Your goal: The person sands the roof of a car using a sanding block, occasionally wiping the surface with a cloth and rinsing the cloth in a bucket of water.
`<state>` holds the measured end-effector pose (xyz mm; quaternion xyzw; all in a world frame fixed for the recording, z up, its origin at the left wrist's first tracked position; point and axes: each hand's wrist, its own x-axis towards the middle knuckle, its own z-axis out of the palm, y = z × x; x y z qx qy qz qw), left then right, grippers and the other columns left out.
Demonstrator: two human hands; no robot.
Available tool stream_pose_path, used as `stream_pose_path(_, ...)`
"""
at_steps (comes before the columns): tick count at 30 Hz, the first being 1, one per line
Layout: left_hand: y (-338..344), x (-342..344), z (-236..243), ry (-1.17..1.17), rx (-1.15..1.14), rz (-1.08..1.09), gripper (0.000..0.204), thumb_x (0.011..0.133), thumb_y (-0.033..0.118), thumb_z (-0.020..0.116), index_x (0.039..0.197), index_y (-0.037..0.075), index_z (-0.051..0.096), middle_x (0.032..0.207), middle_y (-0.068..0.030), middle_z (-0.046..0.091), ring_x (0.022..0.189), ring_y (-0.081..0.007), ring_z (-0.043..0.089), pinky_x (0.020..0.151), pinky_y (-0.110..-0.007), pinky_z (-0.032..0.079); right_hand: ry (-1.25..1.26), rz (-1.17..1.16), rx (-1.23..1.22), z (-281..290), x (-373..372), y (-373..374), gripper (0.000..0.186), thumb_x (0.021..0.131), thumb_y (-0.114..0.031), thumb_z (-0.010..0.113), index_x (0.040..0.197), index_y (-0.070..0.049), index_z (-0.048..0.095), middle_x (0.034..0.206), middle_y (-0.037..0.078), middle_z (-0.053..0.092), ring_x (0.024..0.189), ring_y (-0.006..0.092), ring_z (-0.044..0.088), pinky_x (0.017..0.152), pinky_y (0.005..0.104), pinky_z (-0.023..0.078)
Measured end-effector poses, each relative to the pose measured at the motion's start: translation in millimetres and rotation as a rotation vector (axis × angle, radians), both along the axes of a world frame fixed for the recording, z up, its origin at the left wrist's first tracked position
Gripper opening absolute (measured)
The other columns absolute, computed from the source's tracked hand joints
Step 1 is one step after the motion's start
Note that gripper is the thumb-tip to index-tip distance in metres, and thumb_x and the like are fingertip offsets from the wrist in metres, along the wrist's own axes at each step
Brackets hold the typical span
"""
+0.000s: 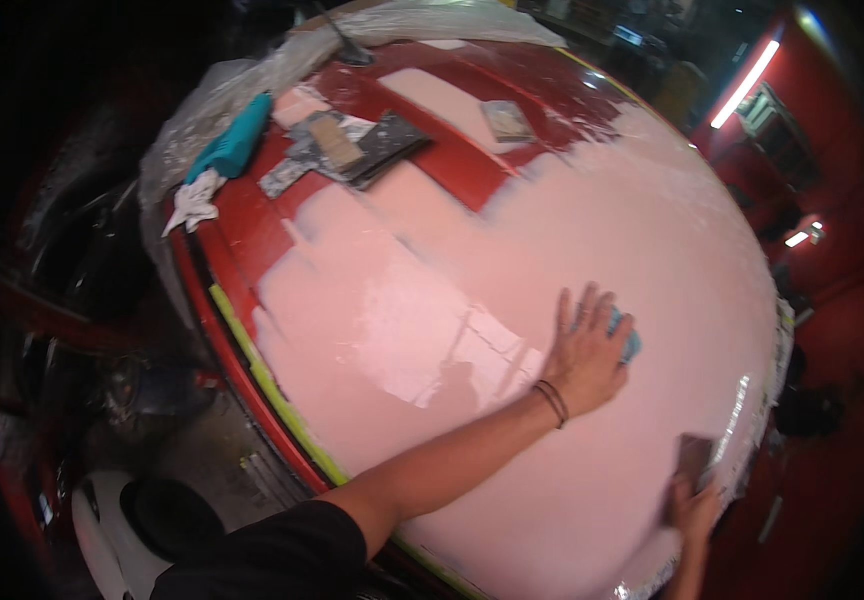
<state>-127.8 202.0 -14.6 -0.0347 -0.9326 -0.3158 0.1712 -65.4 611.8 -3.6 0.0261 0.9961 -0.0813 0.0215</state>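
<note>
A car roof (472, 420), red under broad pale pink patches with a wet sheen, spreads before me. Near its middle, my left hand (592, 350) presses down with fingers partly spread over a blue sponge (632, 345), mostly hidden under the palm. At the lower right edge my right hand (692, 505) is closed round a dark, flat sanding block (694, 458) against the roof; its fingers are slightly blurred.
Dark sanding sheets (382, 150) and a small grey pad (507, 121) lie on the far part. A teal bottle-like object (234, 140) and a white rag (194, 200) rest at the left edge. Clear plastic sheeting (432, 20) borders the back; yellow-green tape (272, 380) lines the left.
</note>
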Motion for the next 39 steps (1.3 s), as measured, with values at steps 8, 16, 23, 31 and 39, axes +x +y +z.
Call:
stream_pose_path(8,-2,6,6,-0.010,-0.041,-0.002,0.062,0.091,0.033,0.073,0.145,0.009,0.056,0.162,-0.0275,0.043,0.161,-0.0516,0.025,0.128,-0.076,0.012,0.021,-0.040,0.007,7,82,-32,0.083,0.091,-0.045,0.084,0.140,0.018,0.060,0.099,0.037,0.075,0.098,0.0551,0.075,0.087,0.0560,0.060)
stream_pose_path(16,0,2,1,0.023,-0.069,-0.005,0.067,0.090,0.034,0.076,0.148,0.010,0.056,0.161,-0.0251,0.044,0.160,-0.0498,0.029,0.128,-0.074,0.013,0.207,-0.120,0.155,-10,-172,87,0.084,0.089,-0.039,0.085,0.151,0.009,0.054,0.118,0.035,0.075,0.111,0.0506,0.073,0.096,0.0550,0.058)
stream_pose_path(23,10,-6,3,-0.005,-0.091,0.003,0.069,0.088,0.032,0.078,0.150,0.012,0.056,0.162,-0.0227,0.045,0.160,-0.0474,0.029,0.129,-0.074,0.012,0.011,-0.120,-0.036,6,78,-21,0.075,0.088,-0.050,0.086,0.138,0.002,0.067,0.086,0.030,0.075,0.080,0.0457,0.078,0.071,0.0546,0.061)
stream_pose_path(31,-12,3,4,0.004,-0.196,0.082,0.062,0.091,0.032,0.076,0.147,0.012,0.057,0.161,-0.0193,0.048,0.160,-0.0438,0.032,0.129,-0.070,0.015,-0.011,-0.157,0.064,-7,27,-21,0.073,0.094,-0.054,0.077,0.142,0.001,0.066,0.097,0.027,0.078,0.092,0.0422,0.079,0.078,0.0519,0.062)
stream_pose_path(39,21,-6,3,0.043,-0.160,0.019,0.059,0.093,0.032,0.075,0.146,0.013,0.058,0.159,-0.0194,0.050,0.159,-0.0443,0.034,0.128,-0.071,0.016,0.158,-0.253,0.217,3,-162,141,0.092,0.088,-0.055,0.082,0.151,0.006,0.056,0.126,0.033,0.074,0.121,0.0484,0.071,0.104,0.0526,0.056)
